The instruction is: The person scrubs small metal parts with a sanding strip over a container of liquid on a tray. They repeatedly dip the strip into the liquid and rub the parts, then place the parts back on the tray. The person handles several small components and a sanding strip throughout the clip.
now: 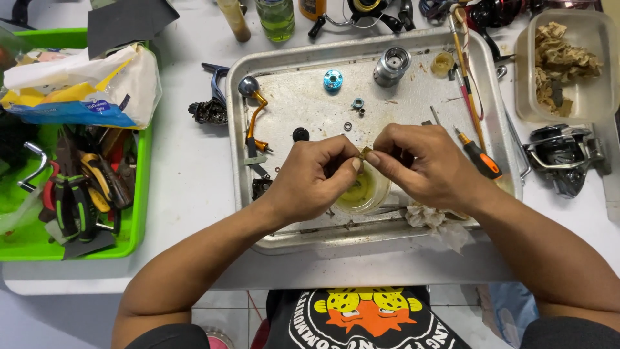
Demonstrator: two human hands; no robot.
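Note:
My left hand (316, 178) and my right hand (423, 165) meet over a metal tray (284, 220), fingertips pinched together on a small brass-coloured part (366, 152). Right under them stands a small round container (363, 194) with yellowish liquid. A crumpled tissue (433, 220) lies below my right hand. On the tray are a silver spool (391, 66), a blue ring-shaped part (332, 80), a black knob (300, 134), a handle with an orange arm (253, 113) and tiny washers (357, 103).
An orange-handled screwdriver (481, 158) lies at the tray's right. A green bin (139, 194) of pliers and bags stands left. A fishing reel (562, 155) and a clear tub (584, 106) of stained rags sit right. Bottles (274, 18) stand at the back.

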